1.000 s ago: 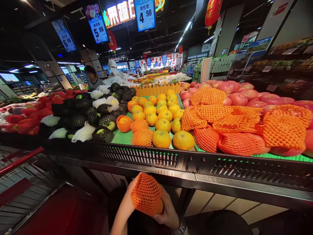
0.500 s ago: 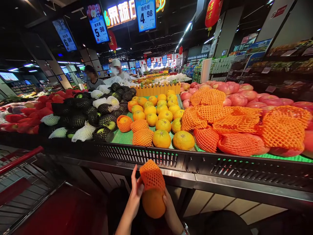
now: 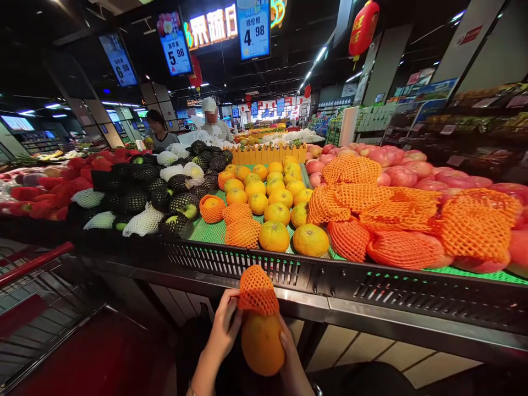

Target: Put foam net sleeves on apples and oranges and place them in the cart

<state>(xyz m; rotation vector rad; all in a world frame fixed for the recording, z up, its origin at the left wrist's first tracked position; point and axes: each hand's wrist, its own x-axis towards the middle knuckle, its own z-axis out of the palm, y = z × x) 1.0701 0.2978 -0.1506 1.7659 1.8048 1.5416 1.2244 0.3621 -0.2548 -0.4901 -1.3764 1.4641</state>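
Low in the middle of the view I hold an orange in front of the fruit stand. My right hand grips the fruit from its right side and from below. My left hand pinches the edge of the orange foam net, which now covers only the top of the fruit. Ahead on the green mat lie several bare oranges and a few in foam nets.
The stand's black metal edge runs across just beyond my hands. Netted dark-green fruit lie left, large pink fruit under orange nets right. A red-handled shopping cart stands at lower left. Two people stand behind the display.
The net has been slid up off the orange: a second ago it wrapped nearly the whole fruit, now it caps only the top. Both hands rose slightly towards the stand.
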